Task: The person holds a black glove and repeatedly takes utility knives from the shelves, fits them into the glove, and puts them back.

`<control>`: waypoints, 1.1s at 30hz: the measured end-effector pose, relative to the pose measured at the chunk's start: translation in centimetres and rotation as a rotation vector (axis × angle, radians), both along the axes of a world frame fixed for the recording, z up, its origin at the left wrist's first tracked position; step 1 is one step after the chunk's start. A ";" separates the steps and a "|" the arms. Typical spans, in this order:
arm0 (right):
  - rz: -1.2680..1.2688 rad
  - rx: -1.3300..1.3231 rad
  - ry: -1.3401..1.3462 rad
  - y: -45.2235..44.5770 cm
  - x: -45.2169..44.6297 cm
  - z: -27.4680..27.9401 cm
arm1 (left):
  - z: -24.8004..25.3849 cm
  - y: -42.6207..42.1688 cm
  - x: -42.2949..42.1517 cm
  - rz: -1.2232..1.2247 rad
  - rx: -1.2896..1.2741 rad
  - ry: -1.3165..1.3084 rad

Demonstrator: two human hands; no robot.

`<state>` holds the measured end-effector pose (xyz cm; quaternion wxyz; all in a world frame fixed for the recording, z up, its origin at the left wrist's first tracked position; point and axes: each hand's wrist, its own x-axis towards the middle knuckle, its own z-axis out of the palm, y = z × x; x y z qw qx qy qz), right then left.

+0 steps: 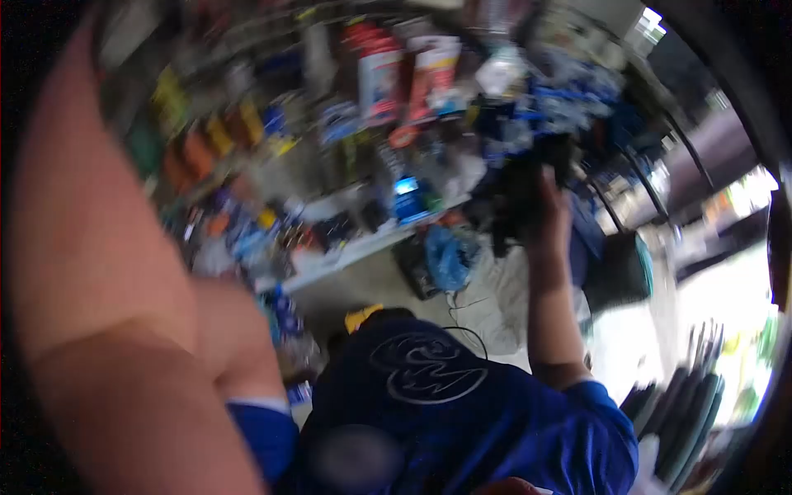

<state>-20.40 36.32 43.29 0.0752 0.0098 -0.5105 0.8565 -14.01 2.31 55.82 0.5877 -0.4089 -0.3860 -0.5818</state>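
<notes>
My right hand is raised at the right of centre, at the end of my stretched-out arm. Its thumb points up, and its fingers are wrapped round a dark item whose shape is blurred. My bent left arm fills the left side, very close to the camera, and its hand is outside the frame. Below lies my blue shirt with a pale outlined print.
Shelves with a pale edge hold many small packaged goods. Red and white packs hang above. A blue plastic bag sits below the shelf. Dark rods and a dark cylinder stand at the right, near bright light.
</notes>
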 end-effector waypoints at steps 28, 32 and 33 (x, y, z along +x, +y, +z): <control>0.174 -0.436 -0.027 -7.7 -5.9 -1.0 | -15.3 9.2 -5.5 -0.511 -0.620 -1.328; 0.204 -0.376 0.028 -8.6 -6.5 -0.7 | -14.9 10.5 -6.7 -0.663 -0.443 -1.425; 0.180 -0.335 0.028 -8.7 -6.7 -0.7 | -14.9 10.4 -7.0 -0.692 -0.393 -1.448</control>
